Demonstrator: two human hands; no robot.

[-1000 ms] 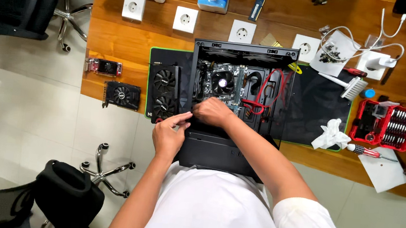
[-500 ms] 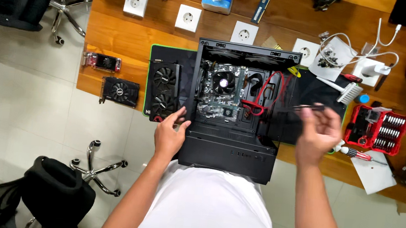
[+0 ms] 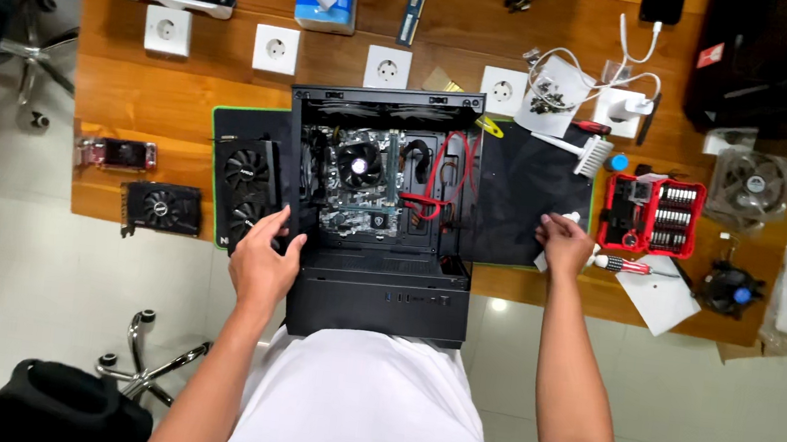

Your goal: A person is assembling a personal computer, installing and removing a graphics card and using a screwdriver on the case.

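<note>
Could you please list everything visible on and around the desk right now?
Computer case: 1, black, open, desk centre.
Red cables: a few, inside the case.
Graphics cards: 3, black, left of the case.
Wall sockets: 5, white, in a row behind the case.
Screwdriver bit set: 1, red, right of the mat.
Brush: 1, white, on the black mat.
White cloth: 1, under the right hand.
Cooler fans: 2, far right.
Office chairs: 2, black, on the floor at left.
Left hand: on the case's left edge.
Right hand: on the cloth.
</note>
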